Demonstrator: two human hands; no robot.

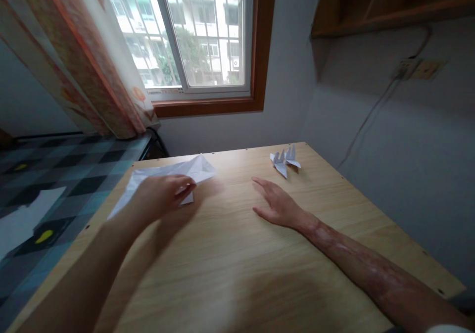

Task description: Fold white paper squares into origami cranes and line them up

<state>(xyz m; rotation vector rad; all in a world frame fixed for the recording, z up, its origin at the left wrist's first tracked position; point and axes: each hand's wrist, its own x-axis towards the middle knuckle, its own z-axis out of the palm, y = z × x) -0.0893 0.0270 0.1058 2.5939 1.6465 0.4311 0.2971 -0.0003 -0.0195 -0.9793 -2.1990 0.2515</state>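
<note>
Daylight enters through the overexposed window (pixel 211 36) at eleven o'clock; the shelf (pixel 393 23), between one and two, lies dim. The left hand (pixel 159 194) casts a soft shadow at seven. A pale sheen marks the table (pixel 222 263) at six. Wide-angle stretching distorts the margins; the socket (pixel 426 69) at two is blurred.

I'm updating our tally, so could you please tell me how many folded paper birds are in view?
2: the left bird stands near the far right corner of the table; the right bird is beside it, slightly farther back. Others could be hidden behind the left hand.
</note>
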